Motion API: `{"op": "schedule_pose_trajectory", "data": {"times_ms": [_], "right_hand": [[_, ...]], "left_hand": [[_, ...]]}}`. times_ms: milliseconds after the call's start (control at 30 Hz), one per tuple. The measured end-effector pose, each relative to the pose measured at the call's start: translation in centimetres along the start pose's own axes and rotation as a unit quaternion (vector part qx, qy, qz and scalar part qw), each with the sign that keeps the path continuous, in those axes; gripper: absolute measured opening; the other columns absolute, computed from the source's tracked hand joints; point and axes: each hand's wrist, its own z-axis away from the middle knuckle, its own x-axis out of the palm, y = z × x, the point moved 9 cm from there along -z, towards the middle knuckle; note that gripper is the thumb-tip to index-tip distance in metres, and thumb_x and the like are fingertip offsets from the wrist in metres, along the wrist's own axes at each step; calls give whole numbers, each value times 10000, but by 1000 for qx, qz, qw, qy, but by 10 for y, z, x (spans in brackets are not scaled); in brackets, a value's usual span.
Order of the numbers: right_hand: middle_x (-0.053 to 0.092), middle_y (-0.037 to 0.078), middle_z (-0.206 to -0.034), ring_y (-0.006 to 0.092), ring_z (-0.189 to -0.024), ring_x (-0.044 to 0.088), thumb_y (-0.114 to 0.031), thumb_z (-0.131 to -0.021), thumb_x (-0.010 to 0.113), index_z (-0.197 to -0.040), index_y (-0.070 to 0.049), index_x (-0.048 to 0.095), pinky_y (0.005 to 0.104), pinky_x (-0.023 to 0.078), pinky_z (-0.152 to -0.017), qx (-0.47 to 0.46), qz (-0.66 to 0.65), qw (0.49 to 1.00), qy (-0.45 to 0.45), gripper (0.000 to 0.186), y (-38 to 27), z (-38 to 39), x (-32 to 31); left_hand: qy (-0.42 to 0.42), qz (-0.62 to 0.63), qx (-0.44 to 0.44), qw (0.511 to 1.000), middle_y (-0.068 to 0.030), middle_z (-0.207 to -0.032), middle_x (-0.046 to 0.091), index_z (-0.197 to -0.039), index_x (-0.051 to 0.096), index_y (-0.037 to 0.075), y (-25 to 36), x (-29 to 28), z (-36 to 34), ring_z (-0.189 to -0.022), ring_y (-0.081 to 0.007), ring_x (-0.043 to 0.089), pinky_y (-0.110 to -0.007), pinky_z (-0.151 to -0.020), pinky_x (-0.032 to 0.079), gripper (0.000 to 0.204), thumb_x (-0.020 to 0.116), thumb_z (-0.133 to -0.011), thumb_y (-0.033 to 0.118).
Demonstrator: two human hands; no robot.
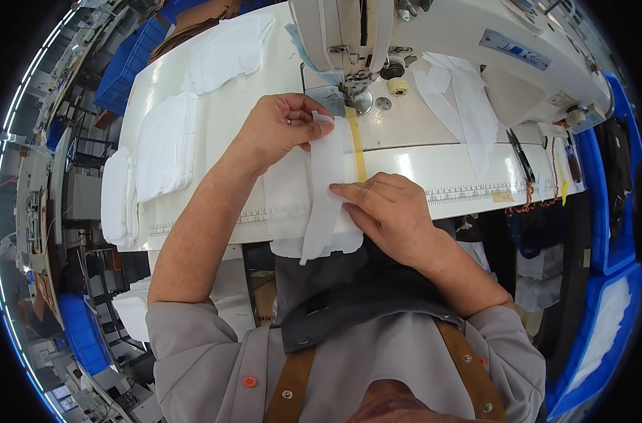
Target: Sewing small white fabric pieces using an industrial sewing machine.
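Observation:
My left hand (285, 127) pinches the upper end of a narrow white strip (322, 218) just below the needle and presser foot (356, 99) of the sewing machine. The strip lies lengthwise over a wider white piece (285, 197), which overhangs the table's front edge. My right hand (384, 208) has its index fingertip resting on the middle of the strip, with the thumb apart near the strip's right edge. A yellow tape line (358, 155) runs beside the white pieces.
Stacked white pieces (162, 148) lie at left, loose white strips (462, 106) at right. Black scissors (520, 155) rest beside the machine head (511, 49). A printed ruler (448, 193) runs along the front edge. Blue bins (123, 63) stand left and right of the table (229, 141).

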Motion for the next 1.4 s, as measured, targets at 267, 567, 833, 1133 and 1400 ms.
{"op": "schedule_pose_trajectory", "data": {"times_ms": [267,567,833,1133,1400], "right_hand": [[714,48,-964,204,-762,666,-55,-720,739,-1051,-68,759,348,552,-674,-26,127,991,26,332,8,9,-1],[700,92,-1030,223,-891,691,-68,-737,689,-1042,-6,725,342,545,-707,-79,110,990,42,314,4,12,-4],[699,92,-1036,223,-902,693,-67,-738,686,-1040,5,720,341,543,-714,-72,104,991,37,313,7,11,-2],[702,95,-1127,244,-1092,658,-101,-775,664,-1014,-20,700,380,519,-855,-46,108,993,-14,255,11,9,4],[697,77,-1205,259,-1175,630,-164,-824,695,-992,-90,684,411,484,-943,-25,152,986,-63,184,17,-3,-3]], "left_hand": [[73,-200,87,973,15,-799,672,-915,784,0,-4,8,-18,-708,-79,477,-255,-634,426,145,831,-851,120],[61,-181,128,973,-15,-847,670,-916,773,-5,-9,14,-20,-736,-93,518,-262,-657,444,136,829,-834,88],[69,-187,122,972,-17,-864,673,-909,767,-8,-8,15,-19,-749,-97,526,-255,-673,451,131,822,-825,77],[140,-220,209,942,-20,-903,680,-944,762,22,14,19,-5,-753,-135,555,-285,-692,466,176,819,-780,53],[49,-502,350,789,-101,-1252,689,-1174,719,37,19,56,31,-1067,-281,688,-444,-983,514,369,768,-813,95]]}}
